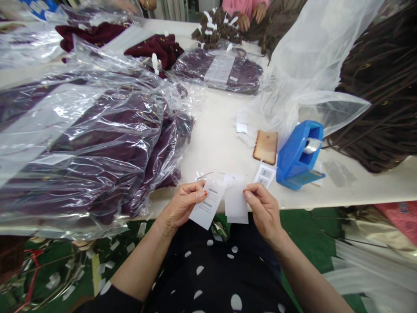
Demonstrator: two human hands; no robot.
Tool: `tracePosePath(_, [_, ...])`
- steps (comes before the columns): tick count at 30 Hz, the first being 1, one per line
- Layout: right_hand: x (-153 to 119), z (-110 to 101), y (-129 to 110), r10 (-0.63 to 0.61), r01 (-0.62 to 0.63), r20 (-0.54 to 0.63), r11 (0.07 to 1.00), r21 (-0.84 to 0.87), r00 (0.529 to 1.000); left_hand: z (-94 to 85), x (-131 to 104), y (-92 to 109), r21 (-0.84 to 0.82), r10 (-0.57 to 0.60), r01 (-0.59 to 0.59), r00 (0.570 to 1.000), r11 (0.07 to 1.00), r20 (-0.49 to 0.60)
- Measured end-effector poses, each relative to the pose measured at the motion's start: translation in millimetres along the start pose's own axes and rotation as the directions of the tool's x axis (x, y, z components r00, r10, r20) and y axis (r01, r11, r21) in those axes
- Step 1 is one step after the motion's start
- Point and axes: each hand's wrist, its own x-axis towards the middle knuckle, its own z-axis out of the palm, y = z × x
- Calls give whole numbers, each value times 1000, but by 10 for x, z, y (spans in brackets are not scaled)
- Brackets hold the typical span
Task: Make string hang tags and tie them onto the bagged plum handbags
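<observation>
My left hand (187, 200) pinches a white printed tag (208, 204) between thumb and fingers, just over the table's front edge. A second white tag (236, 204), its facing side blank, is gripped at its right edge by my right hand (263, 208). The two tags hang side by side, their tops close together; whether they are joined cannot be made out. Right behind my right hand lies a white barcode label (265, 174). Farther back are a tan, dark-edged tag (265, 147) and a blue tape dispenser (300, 156).
Clear-bagged maroon garments (124, 130) are heaped on the left. Another bagged garment (224, 69) lies farther back. Dark brown cords or straps (381, 100) and sheer white plastic (302, 56) fill the right side. Across the table (215, 126), a co-worker's hands (250, 17) touch brown material.
</observation>
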Motion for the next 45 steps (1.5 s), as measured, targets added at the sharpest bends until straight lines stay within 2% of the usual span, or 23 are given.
tracePosePath(4, [33, -6, 39, 149, -146, -3, 970, 195, 989, -11, 6, 38, 23, 35, -36, 999, 999, 11])
tracePosePath(8, [74, 19, -30, 337, -322, 34, 860, 395, 941, -25, 3, 25, 59, 43, -44, 999, 997, 18])
tracePosePath(11, [83, 57, -78, 395, -371, 43, 814, 447, 918, -5, 9, -18, 109, 60, -59, 998, 992, 0])
tracePosePath(17, [48, 96, 15, 332, -336, 76, 868, 366, 940, 115, 64, -80, 205, 100, -97, 995, 974, -5])
tracePosePath(24, [47, 51, 56, 174, -178, 37, 954, 242, 984, 227, 144, -181, 120, 76, -74, 997, 990, -8])
tracePosePath(28, [26, 18, 33, 132, -121, -64, 981, 154, 989, 232, 132, -279, 144, 111, -90, 983, 985, -147])
tracePosePath(31, [4, 15, 19, 161, -142, -104, 975, 169, 981, 233, 116, -324, 184, 151, -108, 959, 977, -238])
tracePosePath(35, [-10, 23, 19, 195, -183, -39, 960, 212, 980, 248, 96, -339, 191, 171, -121, 946, 974, -275])
tracePosePath(40, [-52, 65, 62, 65, -69, 27, 979, 193, 998, 304, 69, -337, 149, 156, -119, 951, 982, -268])
tracePosePath(43, [-110, 133, 101, 125, -143, 83, 953, 267, 989, 357, 50, -348, 68, 118, -104, 960, 992, -255])
tracePosePath(45, [-142, 178, 124, 162, -180, 80, 925, 336, 983, 384, 41, -358, 31, 107, -102, 961, 994, -255])
